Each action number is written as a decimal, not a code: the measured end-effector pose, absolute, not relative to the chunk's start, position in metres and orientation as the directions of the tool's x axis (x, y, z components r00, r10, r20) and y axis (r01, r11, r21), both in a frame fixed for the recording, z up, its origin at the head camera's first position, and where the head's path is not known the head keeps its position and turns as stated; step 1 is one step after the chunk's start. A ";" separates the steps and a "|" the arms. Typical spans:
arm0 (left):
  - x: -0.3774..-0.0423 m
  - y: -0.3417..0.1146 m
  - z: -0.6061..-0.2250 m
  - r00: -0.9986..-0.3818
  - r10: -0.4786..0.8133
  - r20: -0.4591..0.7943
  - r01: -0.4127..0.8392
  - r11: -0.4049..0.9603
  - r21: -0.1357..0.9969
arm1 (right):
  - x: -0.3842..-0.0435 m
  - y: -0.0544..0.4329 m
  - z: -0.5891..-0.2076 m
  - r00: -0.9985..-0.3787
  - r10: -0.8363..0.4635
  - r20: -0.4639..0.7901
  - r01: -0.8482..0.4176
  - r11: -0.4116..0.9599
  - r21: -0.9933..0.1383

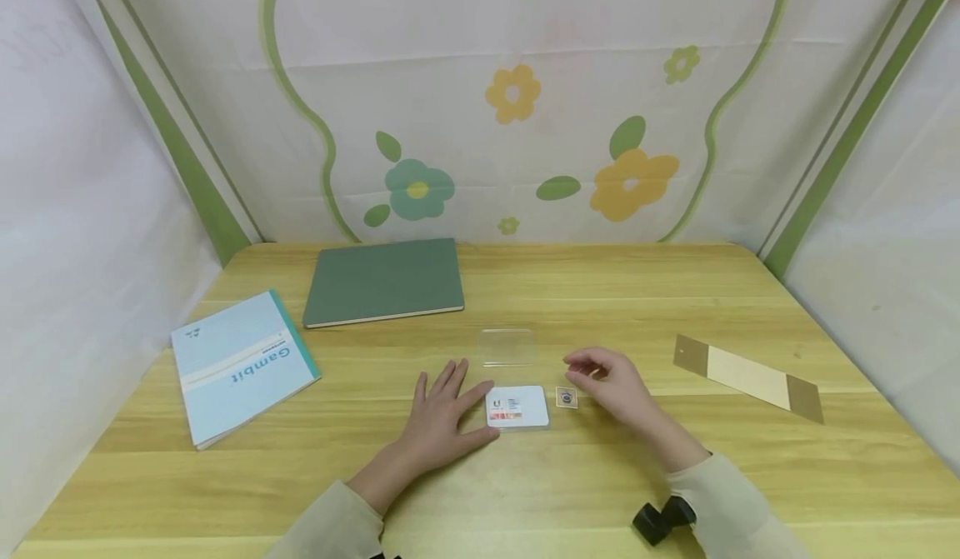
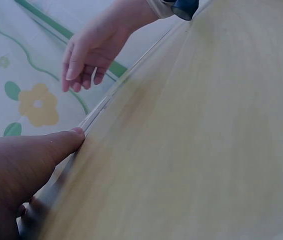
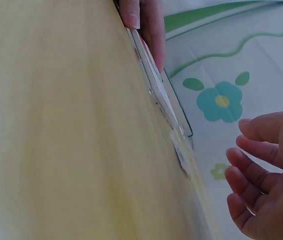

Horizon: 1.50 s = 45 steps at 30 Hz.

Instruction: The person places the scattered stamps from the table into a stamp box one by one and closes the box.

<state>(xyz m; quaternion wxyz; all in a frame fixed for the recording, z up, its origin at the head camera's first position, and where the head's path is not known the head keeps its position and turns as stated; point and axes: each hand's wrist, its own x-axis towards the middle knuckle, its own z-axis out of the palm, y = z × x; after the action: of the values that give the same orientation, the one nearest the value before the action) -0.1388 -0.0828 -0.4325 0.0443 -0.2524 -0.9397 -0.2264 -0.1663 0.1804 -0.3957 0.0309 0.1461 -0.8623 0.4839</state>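
Observation:
A white card [image 1: 531,407] with a printed label lies flat near the front middle of the table, seemingly in a clear case. My left hand [image 1: 441,427] rests on the table with fingers spread, its thumb and index fingertip touching the card's left end. Just right of the card lies a small square sticker-like piece [image 1: 566,397] with a dark picture. Above that piece hovers my right hand [image 1: 611,384], fingers loosely bent, holding nothing; the right wrist view shows the same hand [image 3: 264,170] with its fingers apart. Behind the card lies a clear plastic cover [image 1: 507,347].
A light blue notebook [image 1: 243,367] lies at the left, and a dark green notebook [image 1: 386,282] at the back left. On the right is a long beige strip [image 1: 748,377] with brown ends. Patterned curtains [image 1: 525,151] enclose the table's back and sides.

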 end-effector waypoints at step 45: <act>-0.138 -0.083 -0.433 -0.872 0.450 0.195 0.489 0.775 0.399 | -0.156 0.183 -0.425 -0.883 -0.385 0.267 -0.464 0.635 -0.618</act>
<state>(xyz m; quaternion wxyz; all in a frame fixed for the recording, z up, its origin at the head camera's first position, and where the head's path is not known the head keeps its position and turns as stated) -0.1384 -0.0827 -0.4332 0.0441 -0.2495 -0.9411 -0.2238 -0.1564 0.1833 -0.4253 0.0551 0.2354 -0.9024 0.3568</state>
